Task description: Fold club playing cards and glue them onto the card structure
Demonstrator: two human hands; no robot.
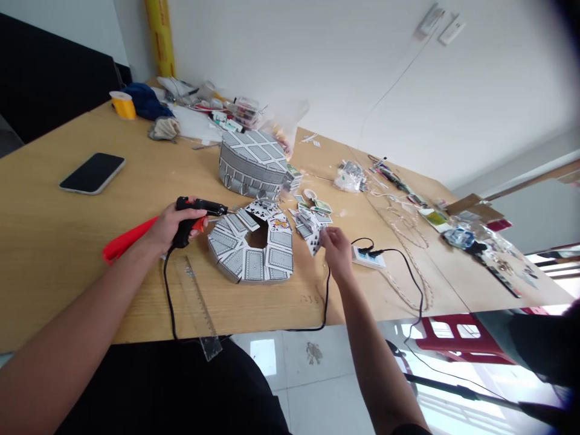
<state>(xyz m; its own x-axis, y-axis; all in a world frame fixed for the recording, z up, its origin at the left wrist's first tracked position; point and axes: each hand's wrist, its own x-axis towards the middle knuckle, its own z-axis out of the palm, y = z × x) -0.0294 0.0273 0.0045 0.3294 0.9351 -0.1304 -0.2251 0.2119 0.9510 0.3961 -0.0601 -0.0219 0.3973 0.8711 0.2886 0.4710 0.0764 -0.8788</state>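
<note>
My left hand (171, 225) is closed round a black glue gun (202, 207) with an orange trigger, its nozzle pointing right at the edge of a ring-shaped piece covered in playing cards (255, 264). Most cards on the ring lie back side up; a few at the far side show faces. With its fingertips, my right hand (338, 251) pinches a playing card (315, 243) at the near edge of a loose card pile (307, 222). Behind the ring stands a rounded box covered in cards (254, 160).
A clear ruler (199, 305) overhangs the front edge. A phone (93, 173) lies at left, and a power strip (368, 258) with black cords at right. Rope (403, 226), plastic bags and scraps spread along the right; a yellow spool (123, 106) stands at back left.
</note>
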